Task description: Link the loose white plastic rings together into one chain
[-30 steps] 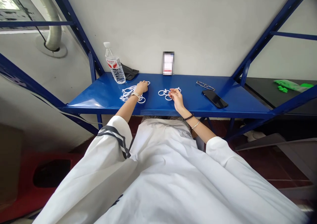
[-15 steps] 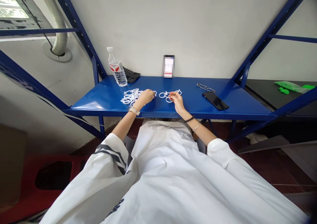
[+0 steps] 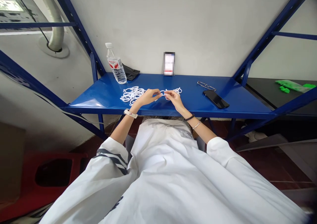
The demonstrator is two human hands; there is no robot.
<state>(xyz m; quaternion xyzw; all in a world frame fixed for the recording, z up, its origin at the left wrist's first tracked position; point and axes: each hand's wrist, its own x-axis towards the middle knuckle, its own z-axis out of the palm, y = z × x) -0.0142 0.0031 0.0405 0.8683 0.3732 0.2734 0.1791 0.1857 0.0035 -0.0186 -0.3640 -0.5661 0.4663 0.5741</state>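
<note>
A loose pile of white rings lies on the blue shelf, left of centre. A short chain of linked white rings lies just right of it. My left hand has its fingers pinched on a white ring near the middle. My right hand pinches the near end of the linked rings. The two hands meet fingertip to fingertip just above the shelf.
A water bottle and a dark pouch stand at the back left. A small upright screen leans on the wall. Glasses and a black phone lie to the right. A red stool sits low left.
My left hand left the ring pile and moved right with a ring to meet my right hand. My right hand lifted slightly off the shelf with the chain's end.
</note>
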